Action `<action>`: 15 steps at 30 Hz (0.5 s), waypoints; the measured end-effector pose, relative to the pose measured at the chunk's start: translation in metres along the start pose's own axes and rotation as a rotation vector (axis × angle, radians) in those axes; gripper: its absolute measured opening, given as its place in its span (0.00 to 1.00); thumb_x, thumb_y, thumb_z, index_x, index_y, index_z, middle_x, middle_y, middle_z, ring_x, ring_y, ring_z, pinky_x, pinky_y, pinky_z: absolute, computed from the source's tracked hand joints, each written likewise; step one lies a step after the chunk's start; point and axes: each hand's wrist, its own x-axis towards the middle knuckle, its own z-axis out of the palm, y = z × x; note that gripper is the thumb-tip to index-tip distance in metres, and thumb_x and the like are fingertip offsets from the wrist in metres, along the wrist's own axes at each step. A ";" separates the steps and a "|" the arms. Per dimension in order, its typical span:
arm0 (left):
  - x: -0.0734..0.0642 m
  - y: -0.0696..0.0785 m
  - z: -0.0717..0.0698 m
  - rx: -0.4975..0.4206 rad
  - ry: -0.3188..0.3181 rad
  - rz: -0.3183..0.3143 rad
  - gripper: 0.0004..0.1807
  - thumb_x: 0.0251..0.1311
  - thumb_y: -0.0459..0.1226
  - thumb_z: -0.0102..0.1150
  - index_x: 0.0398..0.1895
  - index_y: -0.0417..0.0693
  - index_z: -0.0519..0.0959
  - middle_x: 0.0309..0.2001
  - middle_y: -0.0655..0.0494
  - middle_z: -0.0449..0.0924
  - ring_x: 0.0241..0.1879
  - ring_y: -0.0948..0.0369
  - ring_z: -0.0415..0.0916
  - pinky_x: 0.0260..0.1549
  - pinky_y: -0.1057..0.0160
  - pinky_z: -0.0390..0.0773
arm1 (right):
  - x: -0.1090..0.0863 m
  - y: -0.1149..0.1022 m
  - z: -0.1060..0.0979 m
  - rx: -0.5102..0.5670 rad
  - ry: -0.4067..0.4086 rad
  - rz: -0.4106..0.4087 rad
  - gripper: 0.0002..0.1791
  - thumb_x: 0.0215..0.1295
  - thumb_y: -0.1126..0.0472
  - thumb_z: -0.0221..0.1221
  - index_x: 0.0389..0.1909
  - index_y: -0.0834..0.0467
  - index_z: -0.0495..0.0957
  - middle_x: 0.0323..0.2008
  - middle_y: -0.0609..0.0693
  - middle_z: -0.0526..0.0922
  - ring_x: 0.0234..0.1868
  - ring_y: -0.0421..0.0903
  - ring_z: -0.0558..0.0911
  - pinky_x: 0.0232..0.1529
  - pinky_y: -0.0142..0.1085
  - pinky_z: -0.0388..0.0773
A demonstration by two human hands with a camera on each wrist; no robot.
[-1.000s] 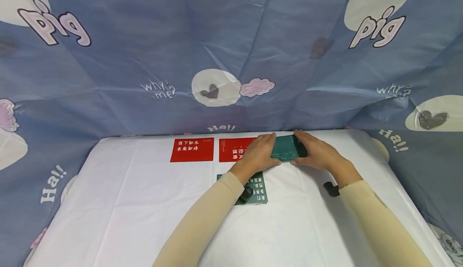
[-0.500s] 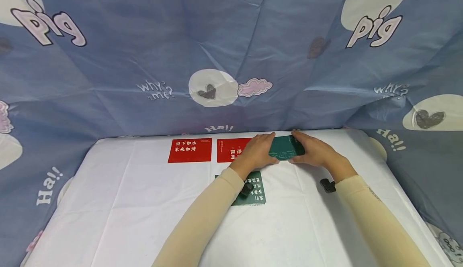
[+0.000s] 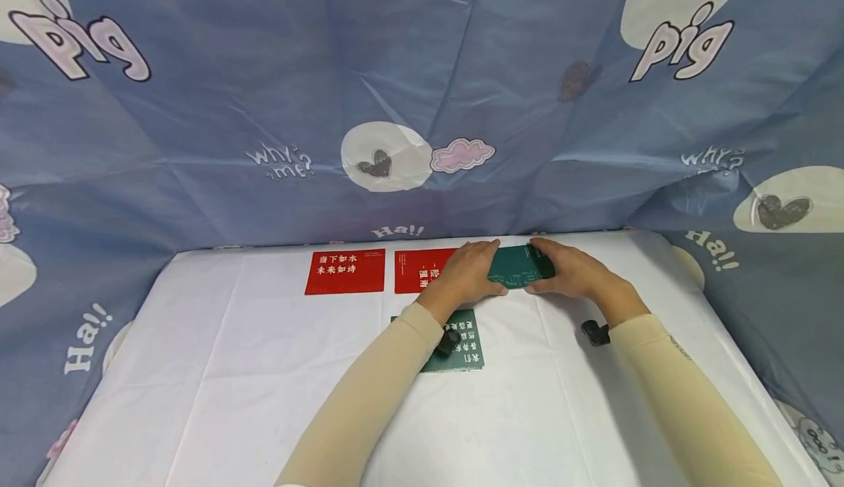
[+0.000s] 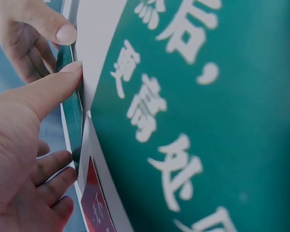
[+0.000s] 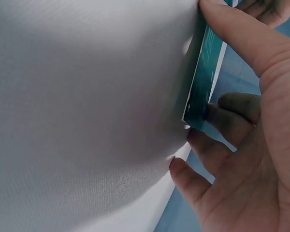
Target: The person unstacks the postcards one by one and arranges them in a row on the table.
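Note:
At the back of the table, my left hand (image 3: 464, 278) and right hand (image 3: 580, 274) hold a dark green printed card (image 3: 516, 267) between them. Each pinches one end, thumb at the near edge and fingers toward the far edge. In the left wrist view, the thumb lies on the rim of the green card (image 4: 75, 123), and the other hand's thumb is close by. In the right wrist view, the card (image 5: 203, 77) shows edge-on near the white cloth; whether it touches the cloth is unclear. A red card (image 3: 422, 271) lies partly hidden behind my left hand.
Farther left lies another red card (image 3: 345, 271) with white characters. Under my left forearm is a green card (image 3: 464, 348), apparently with another beneath it. A white cloth (image 3: 264, 370) covers the table, and a patterned blue sheet (image 3: 264, 91) hangs behind.
Both hands stay on the green card, which tilts only slightly between frames. The head view has shifted a little, so everything appears slightly farther left.

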 end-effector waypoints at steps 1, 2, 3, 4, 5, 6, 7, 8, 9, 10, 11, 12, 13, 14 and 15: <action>0.000 0.000 0.000 0.003 0.003 0.001 0.54 0.61 0.55 0.74 0.83 0.46 0.56 0.78 0.51 0.64 0.78 0.55 0.58 0.79 0.58 0.50 | 0.000 0.000 0.000 0.001 0.001 -0.001 0.57 0.60 0.42 0.75 0.81 0.64 0.56 0.77 0.67 0.61 0.74 0.69 0.65 0.72 0.63 0.63; 0.000 0.000 0.000 0.009 0.007 0.003 0.54 0.61 0.55 0.73 0.83 0.45 0.56 0.78 0.51 0.64 0.78 0.55 0.58 0.79 0.58 0.49 | 0.000 0.000 0.000 0.004 0.002 0.000 0.57 0.60 0.43 0.75 0.81 0.64 0.56 0.77 0.67 0.61 0.74 0.69 0.65 0.72 0.63 0.63; 0.000 0.000 0.001 0.014 0.012 0.005 0.54 0.61 0.55 0.73 0.83 0.45 0.56 0.78 0.51 0.64 0.78 0.55 0.58 0.79 0.58 0.49 | 0.000 0.000 0.000 0.007 0.004 -0.001 0.57 0.60 0.43 0.75 0.81 0.64 0.56 0.77 0.67 0.61 0.75 0.68 0.65 0.73 0.63 0.62; 0.000 0.000 0.002 0.022 0.018 0.009 0.54 0.61 0.55 0.73 0.83 0.45 0.57 0.78 0.51 0.64 0.78 0.55 0.58 0.79 0.58 0.49 | 0.000 0.000 0.000 0.010 0.006 -0.005 0.57 0.60 0.43 0.75 0.81 0.65 0.56 0.77 0.68 0.61 0.75 0.69 0.64 0.73 0.63 0.62; -0.001 0.000 0.002 0.029 0.025 0.012 0.53 0.61 0.55 0.73 0.83 0.44 0.57 0.78 0.51 0.64 0.77 0.55 0.58 0.79 0.58 0.49 | 0.000 0.000 0.000 0.016 0.007 -0.005 0.57 0.60 0.44 0.75 0.81 0.65 0.56 0.78 0.67 0.61 0.75 0.68 0.64 0.73 0.62 0.62; -0.001 0.000 0.003 0.035 0.030 0.014 0.53 0.61 0.55 0.73 0.82 0.44 0.58 0.78 0.51 0.64 0.77 0.55 0.59 0.79 0.58 0.50 | 0.000 0.000 0.001 0.021 0.009 -0.006 0.57 0.60 0.44 0.75 0.81 0.64 0.56 0.78 0.67 0.61 0.75 0.68 0.64 0.73 0.62 0.62; -0.001 0.000 0.004 0.040 0.037 0.018 0.53 0.61 0.55 0.73 0.82 0.44 0.58 0.77 0.51 0.65 0.77 0.55 0.59 0.79 0.57 0.50 | 0.000 -0.001 0.001 0.024 0.009 -0.008 0.57 0.60 0.44 0.75 0.80 0.65 0.57 0.77 0.67 0.61 0.75 0.68 0.64 0.74 0.62 0.61; -0.002 0.000 0.004 0.046 0.041 0.020 0.53 0.61 0.56 0.73 0.82 0.44 0.58 0.77 0.51 0.65 0.77 0.55 0.59 0.79 0.57 0.50 | 0.000 0.000 0.001 0.027 0.010 -0.010 0.57 0.60 0.45 0.75 0.80 0.65 0.57 0.77 0.68 0.61 0.75 0.68 0.64 0.74 0.62 0.61; -0.002 0.000 0.004 0.048 0.045 0.021 0.53 0.61 0.55 0.73 0.82 0.43 0.59 0.77 0.51 0.65 0.77 0.55 0.59 0.79 0.57 0.51 | 0.000 -0.001 0.001 0.027 0.011 -0.014 0.56 0.60 0.44 0.75 0.80 0.66 0.57 0.77 0.68 0.61 0.75 0.68 0.64 0.73 0.62 0.61; -0.003 0.001 0.005 0.052 0.051 0.022 0.53 0.61 0.55 0.73 0.82 0.43 0.59 0.77 0.51 0.65 0.77 0.55 0.59 0.79 0.57 0.51 | 0.000 -0.001 0.002 0.028 0.010 -0.015 0.56 0.60 0.44 0.75 0.80 0.66 0.57 0.77 0.68 0.61 0.75 0.69 0.64 0.73 0.62 0.61; -0.004 0.001 0.005 0.055 0.054 0.021 0.53 0.61 0.55 0.73 0.82 0.43 0.59 0.77 0.50 0.65 0.77 0.55 0.60 0.79 0.57 0.51 | 0.000 -0.001 0.002 0.028 0.010 -0.012 0.56 0.60 0.44 0.75 0.80 0.66 0.57 0.77 0.68 0.61 0.75 0.68 0.64 0.73 0.62 0.61; -0.004 0.002 0.005 0.060 0.058 0.019 0.53 0.61 0.55 0.73 0.82 0.43 0.59 0.77 0.50 0.65 0.77 0.54 0.60 0.79 0.57 0.51 | -0.001 -0.001 0.002 0.026 0.010 -0.010 0.56 0.60 0.44 0.75 0.80 0.66 0.57 0.77 0.68 0.61 0.75 0.68 0.64 0.73 0.62 0.61; -0.005 0.002 0.005 0.063 0.061 0.015 0.52 0.61 0.55 0.73 0.81 0.43 0.59 0.77 0.50 0.66 0.77 0.54 0.60 0.79 0.57 0.51 | -0.001 -0.001 0.002 0.025 0.010 -0.010 0.56 0.60 0.44 0.75 0.80 0.66 0.57 0.77 0.68 0.61 0.75 0.68 0.64 0.73 0.62 0.61; -0.005 0.003 0.005 0.068 0.064 0.011 0.52 0.61 0.55 0.73 0.81 0.43 0.59 0.77 0.50 0.66 0.77 0.55 0.60 0.79 0.57 0.51 | -0.001 -0.001 0.002 0.022 0.011 -0.010 0.56 0.60 0.44 0.75 0.80 0.66 0.57 0.77 0.68 0.61 0.75 0.68 0.64 0.73 0.62 0.61; -0.006 0.004 0.004 0.070 0.069 0.008 0.52 0.61 0.55 0.73 0.81 0.43 0.59 0.77 0.50 0.66 0.76 0.55 0.60 0.79 0.57 0.51 | -0.001 -0.001 0.002 0.020 0.012 -0.008 0.56 0.60 0.44 0.75 0.80 0.65 0.57 0.77 0.67 0.61 0.75 0.68 0.64 0.73 0.62 0.61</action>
